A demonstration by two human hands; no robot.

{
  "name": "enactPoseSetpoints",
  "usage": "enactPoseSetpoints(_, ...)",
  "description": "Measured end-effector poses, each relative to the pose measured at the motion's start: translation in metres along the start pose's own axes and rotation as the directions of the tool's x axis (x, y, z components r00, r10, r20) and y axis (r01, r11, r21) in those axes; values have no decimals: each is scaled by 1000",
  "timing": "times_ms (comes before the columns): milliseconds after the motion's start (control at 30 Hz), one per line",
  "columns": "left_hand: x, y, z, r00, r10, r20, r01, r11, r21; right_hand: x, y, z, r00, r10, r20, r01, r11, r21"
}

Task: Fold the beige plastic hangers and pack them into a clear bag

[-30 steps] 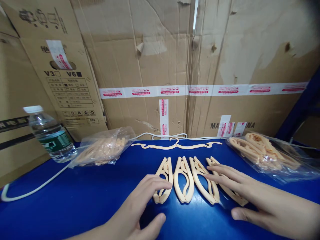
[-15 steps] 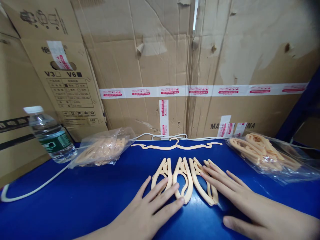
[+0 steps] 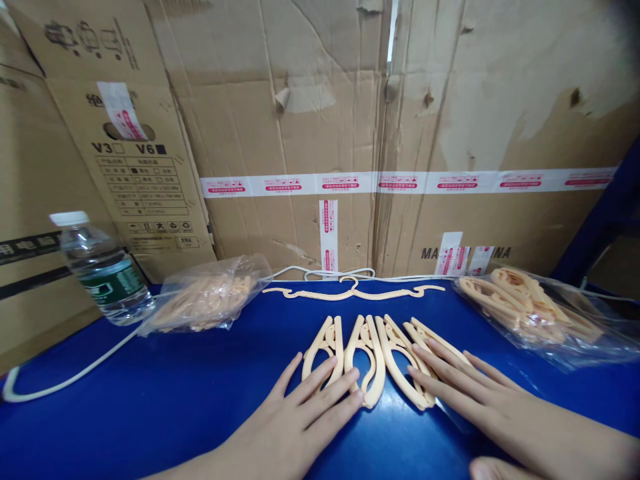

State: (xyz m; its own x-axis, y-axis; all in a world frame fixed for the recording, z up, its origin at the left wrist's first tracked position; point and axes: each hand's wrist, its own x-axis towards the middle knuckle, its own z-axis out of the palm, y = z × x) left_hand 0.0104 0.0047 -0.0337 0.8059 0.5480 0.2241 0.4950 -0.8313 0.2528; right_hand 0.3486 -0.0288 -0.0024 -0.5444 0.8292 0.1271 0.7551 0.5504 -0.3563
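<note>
Several beige folded hangers lie in a row on the blue table (image 3: pixel 225 413). Over the leftmost folded hanger (image 3: pixel 336 333) and the lower part of the second folded hanger (image 3: pixel 379 373) rests my left hand (image 3: pixel 303 417), fingers spread. The third folded hanger (image 3: pixel 400 373) lies just left of my right hand (image 3: pixel 480 393). That hand lies flat, with its fingers over the rightmost folded hanger (image 3: pixel 440 337), whose lower part is hidden. Behind the row, an unfolded beige hanger (image 3: pixel 385 294) lies with its hook toward the boxes.
Clear plastic bags of folded hangers lie at left (image 3: pixel 207 300) and right (image 3: pixel 530 307). A water bottle (image 3: pixel 107 273) stands far left beside a white cable (image 3: pixel 75 387). Large cardboard boxes (image 3: pixel 300 133) form a wall at the back. A blue post (image 3: pixel 595 207) rises at right.
My right hand has slid a little to the right, uncovering more of the third and rightmost folded hangers. My left hand has stayed nearly where it was.
</note>
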Motion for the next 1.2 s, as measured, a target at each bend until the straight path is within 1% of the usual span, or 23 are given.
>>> enactPoseSetpoints(67, 0, 1, 0, 1000, 1, -5, -1, 1000, -8, 6, -1, 2, 996, -16, 87, 19, 999, -45)
enactPoseSetpoints(100, -1, 1, 0, 1000, 1, -14, -1, 1000, -12, 10, -3, 3, 994, -11, 112, 19, 998, -68)
enactPoseSetpoints(133, -1, 2, -1, 1000, -2, -26, 2, 1000, -14, 15, -5, 4, 993, 0, 114, 9, 997, -82)
enactPoseSetpoints(267, -2, 4, -8, 999, -18, -46, 18, 1000, -10, 26, -16, 10, 997, 52, 61, -47, 996, -79)
enactPoseSetpoints(367, -2, 5, -14, 999, -31, -32, 31, 999, 11, 25, -17, 11, 996, 80, 38, -77, 994, -77)
enactPoseSetpoints(433, -2, 6, -16, 999, -42, -21, 43, 999, 28, 22, -12, 8, 998, 58, 15, -56, 993, -103)
enactPoseSetpoints(533, -2, 7, -17, 998, -53, -15, 54, 998, 36, 18, -4, -1, 999, -16, -47, 8, 985, -172)
enactPoseSetpoints(600, -3, 8, -17, 998, -56, -30, 57, 998, 30, 17, 1, -7, 995, -61, -80, 43, 977, -208)
enactPoseSetpoints(667, -3, 9, -17, 997, -59, -50, 60, 998, 22, 18, 4, -11, 992, -78, -96, 56, 975, -216)
enactPoseSetpoints(833, -3, 8, -15, 993, -67, -97, 67, 998, -2, 26, 6, -11, 993, -65, -98, 49, 988, -150)
enactPoseSetpoints(933, -4, 6, -14, 992, -60, -107, 59, 998, -17, 30, 6, -8, 993, -64, -102, 51, 990, -129)
enactPoseSetpoints(1067, -4, 7, -16, 994, -76, -83, 78, 997, 11, 33, 10, -3, 991, -25, -130, 11, 994, -106)
enactPoseSetpoints(1200, -3, 12, -27, 995, -94, -35, 95, 996, 3, 36, 12, -1, 989, 23, -145, -33, 997, -67)
